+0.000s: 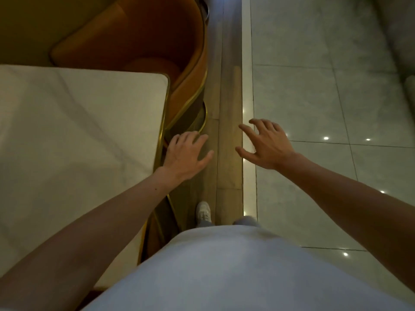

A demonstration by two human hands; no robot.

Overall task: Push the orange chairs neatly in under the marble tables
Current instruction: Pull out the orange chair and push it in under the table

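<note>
Grip: left hand (186,153), right hand (265,144) spread, empty. Orange chair (139,41) faces left, backrest right, at marble table (78,131) corner.

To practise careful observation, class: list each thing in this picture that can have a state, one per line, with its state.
marble table: standing level.
orange chair: upright, seat mostly showing beyond the table's far edge, not pushed fully under.
left hand: open, fingers spread, gripping nothing.
right hand: open, fingers spread, above the floor.
</note>
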